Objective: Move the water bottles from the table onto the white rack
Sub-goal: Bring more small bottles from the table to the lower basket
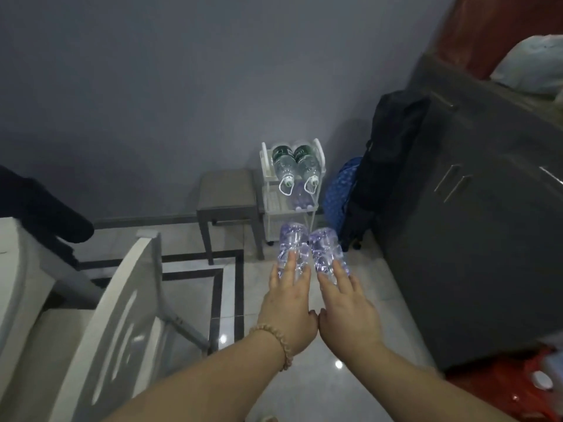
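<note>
Left hand (289,303): fingers wrapped over left bottle (293,243), held in the air.
Right hand (345,309): fingers clamped over right bottle (325,248).
Bottle axes: side by side, pointing away from the wrists.
White rack (265,190): straight ahead beyond both bottles, slightly nearer the left hand.

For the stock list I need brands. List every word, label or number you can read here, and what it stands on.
No text here can be read.
Green labels, top-tier bottles on the white rack: too blurred.
Purple label, left-hand bottle, held by the left hand: too blurred.
Purple label, right-hand bottle, held by the right hand: too blurred.
</note>
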`<state>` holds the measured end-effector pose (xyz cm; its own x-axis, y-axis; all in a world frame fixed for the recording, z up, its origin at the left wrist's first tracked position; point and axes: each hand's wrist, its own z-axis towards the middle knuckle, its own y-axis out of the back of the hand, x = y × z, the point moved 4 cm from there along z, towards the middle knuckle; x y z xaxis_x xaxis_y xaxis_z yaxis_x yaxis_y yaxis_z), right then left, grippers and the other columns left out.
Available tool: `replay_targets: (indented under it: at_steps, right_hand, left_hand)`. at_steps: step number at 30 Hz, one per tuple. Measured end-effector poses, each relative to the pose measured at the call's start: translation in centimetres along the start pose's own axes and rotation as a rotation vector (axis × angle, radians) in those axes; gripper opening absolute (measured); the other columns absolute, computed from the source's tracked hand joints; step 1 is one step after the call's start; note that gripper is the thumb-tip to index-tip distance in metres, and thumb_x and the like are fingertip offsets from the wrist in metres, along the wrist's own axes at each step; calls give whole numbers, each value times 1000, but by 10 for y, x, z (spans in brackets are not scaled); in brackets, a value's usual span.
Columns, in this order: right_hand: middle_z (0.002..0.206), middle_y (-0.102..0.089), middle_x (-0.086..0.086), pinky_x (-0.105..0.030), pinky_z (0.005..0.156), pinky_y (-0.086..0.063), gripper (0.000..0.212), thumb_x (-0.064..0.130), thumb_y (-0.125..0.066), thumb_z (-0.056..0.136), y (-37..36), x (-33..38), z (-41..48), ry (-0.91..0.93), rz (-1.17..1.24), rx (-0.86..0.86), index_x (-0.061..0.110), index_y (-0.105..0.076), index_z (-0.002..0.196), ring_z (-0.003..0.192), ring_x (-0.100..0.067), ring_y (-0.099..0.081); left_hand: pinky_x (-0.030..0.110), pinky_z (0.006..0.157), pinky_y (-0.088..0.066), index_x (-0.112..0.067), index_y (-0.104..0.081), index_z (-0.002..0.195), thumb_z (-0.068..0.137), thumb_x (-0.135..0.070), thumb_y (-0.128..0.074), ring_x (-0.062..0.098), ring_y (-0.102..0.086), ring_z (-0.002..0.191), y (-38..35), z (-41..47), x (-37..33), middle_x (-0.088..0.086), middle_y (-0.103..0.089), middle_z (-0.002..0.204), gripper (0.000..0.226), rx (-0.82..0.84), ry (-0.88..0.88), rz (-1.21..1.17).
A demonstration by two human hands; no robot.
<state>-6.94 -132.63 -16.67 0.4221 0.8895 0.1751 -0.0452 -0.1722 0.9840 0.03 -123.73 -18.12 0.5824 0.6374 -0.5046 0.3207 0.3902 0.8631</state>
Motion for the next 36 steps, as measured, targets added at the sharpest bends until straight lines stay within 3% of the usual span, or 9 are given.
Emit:
replay_targets:
  at_steps: [7,16,24,27,30,36]
  right_hand:
    - [159,4,4,-34,93,-46,71,27,-56,87,-32,-36,122,29,55,118,29,-17,146,140,-27,-12]
    - [159,5,2,-35,97,-43,70,27,-56,87,-98,-86,283,210,75,274,29,-17,146,141,-26,-10]
    - [157,-1,10,-32,91,-45,65,27,-55,84,-194,-130,397,208,154,326,36,-26,142,139,-19,-13]
    - [157,-5,8,-31,94,-45,65,27,-57,84,-250,-133,438,196,188,296,35,-28,142,139,-17,-13]
    - [157,-13,3,-35,95,-46,64,23,-60,82,-314,-128,503,157,265,208,33,-35,140,138,-20,-22]
    - [149,-33,-11,-40,101,-38,56,16,-66,78,-391,-128,616,148,361,-16,16,-51,132,131,-30,-38]
  left_hand:
    - [32,110,-4,-30,-4,147,81,-34,-65,23,13,142,-36,117,33,-13,21,153,90,60,88,20]
    - [36,113,-16,-31,-9,148,82,-31,-62,23,9,142,-102,251,74,-12,19,154,84,52,362,-58]
    - [30,112,-4,-34,-7,148,80,-34,-61,22,7,143,-189,355,138,-13,17,154,87,55,394,-115]
    - [31,115,-9,-35,-11,148,79,-31,-61,20,4,143,-226,390,183,-15,13,154,85,47,359,-169]
    - [34,114,-23,-32,-26,145,76,-26,-64,16,-9,142,-258,445,241,-13,1,156,79,-21,291,-231]
    - [43,110,-33,-16,-52,131,69,-19,-70,29,-34,135,-287,544,309,12,-37,146,64,-201,123,-222]
